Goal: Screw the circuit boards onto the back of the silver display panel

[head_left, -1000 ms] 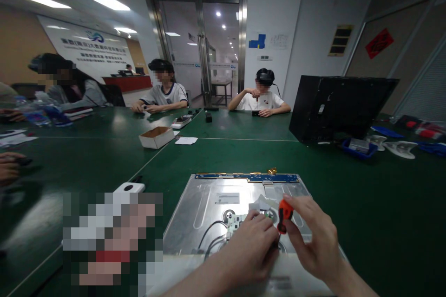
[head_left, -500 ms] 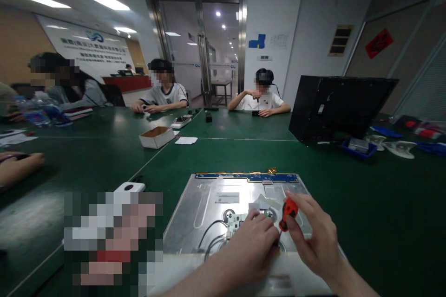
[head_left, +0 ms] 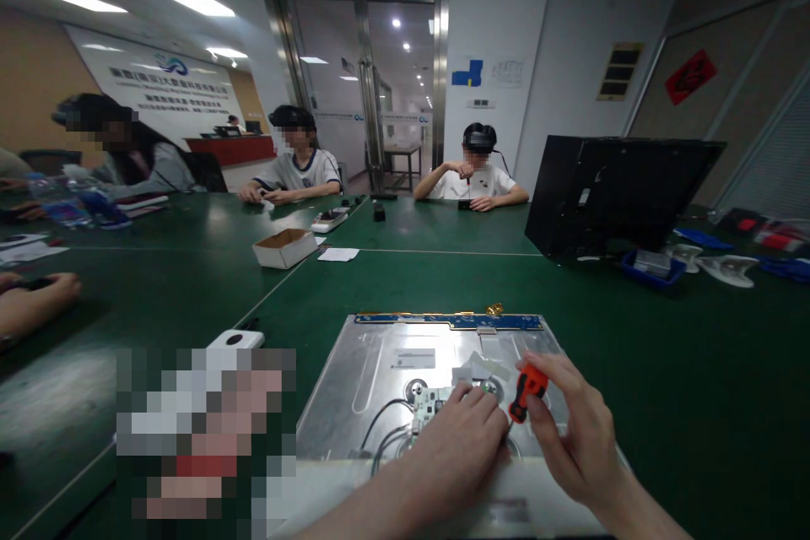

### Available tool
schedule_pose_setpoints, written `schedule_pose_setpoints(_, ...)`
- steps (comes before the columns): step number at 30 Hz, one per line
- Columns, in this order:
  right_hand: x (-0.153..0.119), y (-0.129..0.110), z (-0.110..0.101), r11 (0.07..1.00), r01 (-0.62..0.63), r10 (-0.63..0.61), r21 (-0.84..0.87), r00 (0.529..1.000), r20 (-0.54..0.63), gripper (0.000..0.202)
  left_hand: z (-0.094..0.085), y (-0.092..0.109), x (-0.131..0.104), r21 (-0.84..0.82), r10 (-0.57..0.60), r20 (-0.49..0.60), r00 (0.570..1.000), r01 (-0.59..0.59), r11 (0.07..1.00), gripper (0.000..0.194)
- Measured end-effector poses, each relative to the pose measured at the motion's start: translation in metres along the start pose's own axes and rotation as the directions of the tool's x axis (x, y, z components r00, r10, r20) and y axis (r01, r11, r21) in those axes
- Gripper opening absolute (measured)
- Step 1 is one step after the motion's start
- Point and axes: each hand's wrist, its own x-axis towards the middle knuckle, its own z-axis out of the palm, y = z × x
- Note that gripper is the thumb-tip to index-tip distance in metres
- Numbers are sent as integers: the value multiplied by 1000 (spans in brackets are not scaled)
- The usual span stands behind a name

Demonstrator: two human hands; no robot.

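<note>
A short screwdriver with a red and black handle [head_left: 529, 392] is pinched between the thumb and fingers of my right hand [head_left: 585, 430]. Its shaft slants down towards my left hand [head_left: 465, 434], which hides the tip. My left hand is closed, fingers curled over a pale green circuit board [head_left: 429, 405]; whatever they hold is out of sight. Beneath both hands lies a flat silver metal panel [head_left: 342, 388], like the back of a display. Black cables [head_left: 380, 420] curve out from the board. Along the panel's far edge runs a blue circuit strip [head_left: 443, 322].
On the green table [head_left: 696, 388] a white box [head_left: 284, 248] stands beyond the panel, beside a paper slip [head_left: 338, 254]. A black monitor [head_left: 620, 194] is at the right, near a blue tray [head_left: 651, 267]. A white device [head_left: 235, 340] lies left. Several people sit around the table.
The screwdriver handle has turned and shifted slightly to the right between my right fingers. My left hand stays almost in place over the board.
</note>
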Motion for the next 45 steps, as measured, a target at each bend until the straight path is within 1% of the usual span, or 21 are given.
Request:
schedule_pose_setpoints(4, -2, 2, 1, 1000, -18, 18, 25, 1000, -5, 35, 0, 1, 0, -19, -10, -4, 1000, 10, 1000, 19)
schedule_pose_setpoints(8, -3, 2, 2, 998, -43, 41, -44, 998, -50, 38, -1, 2, 1, -34, -12, -10, 1000, 12, 999, 17)
schedule_pose_setpoints(10, -1, 1, 2, 997, -49, 48, -54, 998, -28, 44, -2, 3, 1, -51, -16, -8, 1000, 16, 999, 16)
schedule_pose_setpoints(12, 1, -1, 1, 999, -40, 41, -21, 999, 14, 50, -4, 3, 1, -67, -25, -1, 1000, 25, 997, 15)
schedule_pose_setpoints(16, 3, -3, -1, 999, -13, 11, 42, 998, 56, 48, -8, 3, -1, -96, -11, 16, 1000, 13, 995, 16)
schedule_pose_setpoints(18, 2, -1, -1, 999, -10, 8, 35, 999, 44, 45, -10, 3, -2, -96, -8, 7, 1000, 8, 995, 15)
schedule_pose_setpoints(21, -2, 1, 1, 999, -23, 22, -24, 1000, -7, 41, -10, 3, -3, -86, -7, -3, 1000, 6, 996, 16)
schedule_pose_setpoints(24, -3, 1, 2, 998, -37, 36, -59, 999, -17, 43, -9, 3, -3, -92, -5, -6, 1000, 5, 996, 19)
schedule_pose_setpoints(27, -2, -1, 0, 1000, -18, 18, 0, 999, 33, 50, -8, 3, -3, -107, -19, -18, 1000, 17, 994, 17)
schedule_pose_setpoints(30, 0, 0, -1, 998, -5, 3, 58, 999, 44, 47, -10, 3, -3, -115, -18, -21, 1000, 16, 993, 15)
schedule_pose_setpoints(33, -2, 2, 1, 998, -22, 22, 64, 1000, 7, 43, -11, 3, -3, -119, -2, -17, 1000, 0, 993, 14)
schedule_pose_setpoints(35, -3, 4, 3, 999, -27, 28, 41, 999, -31, 43, -12, 3, -3, -119, 7, -11, 1000, -8, 993, 16)
schedule_pose_setpoints(37, -4, 4, 3, 1000, -18, 19, 9, 999, -44, 40, -13, 2, -3, -118, 9, -4, 1000, -9, 993, 20)
schedule_pose_setpoints(40, -3, 3, 2, 1000, -4, 4, 3, 1000, 3, 41, -12, 2, -3, -116, 13, 1, 1000, -13, 993, 21)
schedule_pose_setpoints(43, -1, 1, 0, 997, 7, -10, 75, 999, 38, 45, -11, 1, -3, -106, 10, -3, 1000, -10, 994, 16)
schedule_pose_setpoints(45, 0, 1, 0, 992, 6, -10, 125, 999, 33, 46, -11, 1, -2, -99, 7, -2, 1000, -7, 995, 14)
